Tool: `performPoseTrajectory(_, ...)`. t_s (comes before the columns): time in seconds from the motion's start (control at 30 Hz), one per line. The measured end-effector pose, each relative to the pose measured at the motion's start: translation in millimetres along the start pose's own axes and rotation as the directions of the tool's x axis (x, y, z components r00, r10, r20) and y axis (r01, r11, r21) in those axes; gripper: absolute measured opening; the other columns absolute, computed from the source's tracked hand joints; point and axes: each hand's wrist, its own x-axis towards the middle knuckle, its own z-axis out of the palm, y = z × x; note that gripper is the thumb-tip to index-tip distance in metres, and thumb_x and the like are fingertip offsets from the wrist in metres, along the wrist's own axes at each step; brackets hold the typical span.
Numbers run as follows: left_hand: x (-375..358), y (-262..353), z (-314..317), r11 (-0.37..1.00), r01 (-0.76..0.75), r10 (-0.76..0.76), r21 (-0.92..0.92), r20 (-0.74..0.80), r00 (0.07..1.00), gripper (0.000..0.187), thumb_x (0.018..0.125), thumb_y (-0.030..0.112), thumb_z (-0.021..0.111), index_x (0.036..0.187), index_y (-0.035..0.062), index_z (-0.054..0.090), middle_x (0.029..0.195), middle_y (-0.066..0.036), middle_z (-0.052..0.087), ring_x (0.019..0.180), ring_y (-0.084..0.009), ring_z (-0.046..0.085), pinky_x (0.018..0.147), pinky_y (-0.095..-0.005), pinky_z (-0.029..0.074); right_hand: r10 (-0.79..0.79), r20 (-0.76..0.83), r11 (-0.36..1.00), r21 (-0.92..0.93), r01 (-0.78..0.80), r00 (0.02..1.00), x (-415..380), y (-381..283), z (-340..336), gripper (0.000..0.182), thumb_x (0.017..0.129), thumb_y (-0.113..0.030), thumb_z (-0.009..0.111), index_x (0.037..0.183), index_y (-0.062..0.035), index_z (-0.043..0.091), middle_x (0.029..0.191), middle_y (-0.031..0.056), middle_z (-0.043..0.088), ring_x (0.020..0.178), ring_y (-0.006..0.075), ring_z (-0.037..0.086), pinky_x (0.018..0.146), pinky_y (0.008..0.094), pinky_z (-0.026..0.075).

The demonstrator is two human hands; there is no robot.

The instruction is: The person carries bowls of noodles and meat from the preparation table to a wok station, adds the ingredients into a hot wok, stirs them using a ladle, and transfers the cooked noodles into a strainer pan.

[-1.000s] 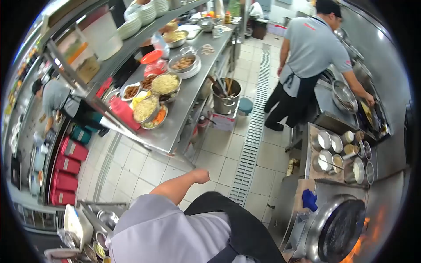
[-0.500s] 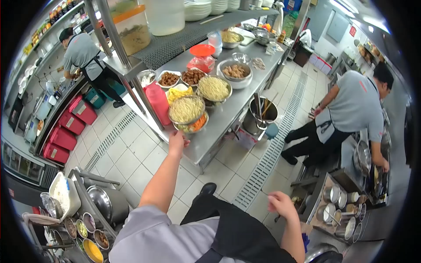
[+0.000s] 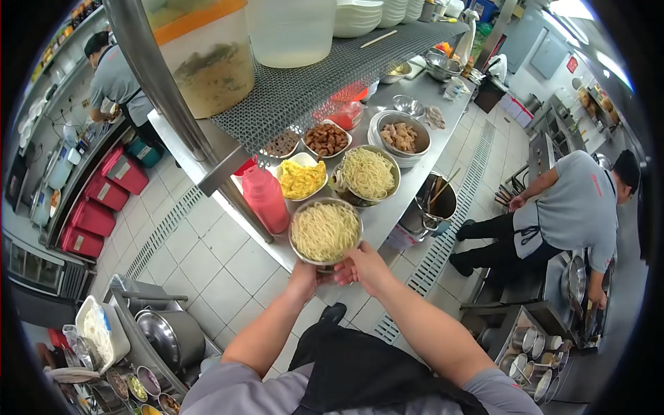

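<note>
A steel bowl heaped with pale noodles is at the near corner of the steel table. My left hand grips its near left underside, with the fingertips partly hidden. My right hand holds the near right side, fingers curled below the rim. What lies directly under this bowl is mostly hidden. Just behind it are a second noodle bowl and a white dish of yellow food. A pink bottle stands to the left, beside the shelf post.
A mesh shelf overhangs the table, its post at the left. Meat bowls sit behind. Right of the table are a tall pot and a co-worker at a stove; another person works far left.
My right hand has come up from low right to the noodle bowl. My left hand has moved beneath its near edge. The view has shifted closer to the table, and the right co-worker appears lower.
</note>
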Motion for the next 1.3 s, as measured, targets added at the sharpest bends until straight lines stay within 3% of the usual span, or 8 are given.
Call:
performPoseTrajectory(0.1,-21,-6,10,0.999,0.031,-0.032,0.030,0.028,0.999,0.037,0.096,0.032,0.042,0.125,0.0083,0.043,0.110,-0.010,0.060,0.086,-0.0211,0.064,0.066,-0.0324,0.055,0.070,-0.024,0.996,0.065,-0.068,0.997,-21,4,-2,0.037,0.084,-0.004,0.041,0.121,-0.0002,0.034,0.088,0.0190,0.061,0.067,0.0259,0.065,0.056,0.0361,0.056)
performPoseTrajectory(0.4,-41,-22,46,0.966,0.085,-0.153,0.243,0.273,0.950,0.053,0.092,0.035,0.054,0.133,0.0061,0.037,0.123,-0.012,0.053,0.100,-0.0216,0.061,0.075,-0.0364,0.055,0.054,-0.017,0.971,0.234,-0.049,0.998,-112,32,-71,0.034,0.082,0.000,0.044,0.116,0.0070,0.046,0.097,0.0214,0.062,0.070,0.0302,0.064,0.060,0.0408,0.055)
performPoseTrajectory(0.53,-41,-37,98,0.975,0.092,-0.165,0.200,0.386,0.908,0.044,0.087,0.016,0.055,0.128,0.0046,0.042,0.107,-0.012,0.060,0.087,-0.0214,0.064,0.065,-0.0322,0.056,-0.032,-0.164,0.938,0.336,0.086,0.986,-199,67,-107,0.033,0.082,0.000,0.043,0.114,0.0082,0.044,0.089,0.0221,0.061,0.064,0.0306,0.064,0.054,0.0404,0.054)
performPoseTrajectory(0.6,-40,-59,114,0.853,0.205,-0.411,0.481,0.374,0.832,0.044,0.082,0.005,0.050,0.126,0.0031,0.042,0.103,-0.014,0.060,0.085,-0.0219,0.064,0.063,-0.0324,0.057,-0.132,-0.229,0.888,0.405,0.218,0.964,-250,92,-119,0.033,0.080,0.000,0.044,0.112,0.0091,0.046,0.088,0.0223,0.062,0.061,0.0310,0.064,0.052,0.0411,0.054)
performPoseTrajectory(0.67,-60,-59,153,0.849,0.229,-0.461,0.476,0.455,0.762,0.047,0.079,-0.001,0.044,0.126,-0.0003,0.039,0.103,-0.015,0.060,0.083,-0.0235,0.065,0.063,-0.0339,0.059,-0.187,-0.335,0.828,0.452,0.332,0.924,-301,120,-129,0.035,0.077,0.001,0.044,0.112,0.0090,0.047,0.089,0.0227,0.063,0.061,0.0319,0.064,0.050,0.0413,0.055)
performPoseTrajectory(0.97,-152,-159,253,0.695,0.222,-0.663,0.684,0.489,0.567,0.039,0.080,0.002,0.044,0.118,-0.0071,0.041,0.101,-0.018,0.058,0.080,-0.0264,0.065,0.060,-0.0360,0.058,-0.050,-0.881,0.480,0.391,0.785,0.470,-496,314,-96,0.040,0.074,0.001,0.043,0.112,0.0099,0.047,0.090,0.0219,0.063,0.065,0.0312,0.065,0.050,0.0386,0.054)
performPoseTrajectory(1.13,-213,-232,312,0.539,0.183,-0.817,0.822,0.457,0.352,0.038,0.078,-0.001,0.042,0.115,-0.0092,0.044,0.100,-0.021,0.060,0.076,-0.0295,0.065,0.059,-0.0363,0.057,0.240,-0.946,0.367,0.298,0.881,0.219,-549,425,-56,0.036,0.076,-0.001,0.045,0.109,0.0129,0.047,0.082,0.0220,0.063,0.058,0.0303,0.064,0.050,0.0369,0.055)
performPoseTrajectory(1.3,-255,-302,370,0.450,0.078,-0.885,0.889,0.433,0.170,0.038,0.078,0.000,0.044,0.114,-0.0126,0.044,0.099,-0.021,0.060,0.077,-0.0279,0.065,0.060,-0.0349,0.058,0.430,-0.894,0.179,0.219,0.959,0.123,-554,468,-22,0.033,0.076,0.000,0.046,0.106,0.0130,0.048,0.080,0.0215,0.062,0.057,0.0302,0.063,0.050,0.0380,0.055)
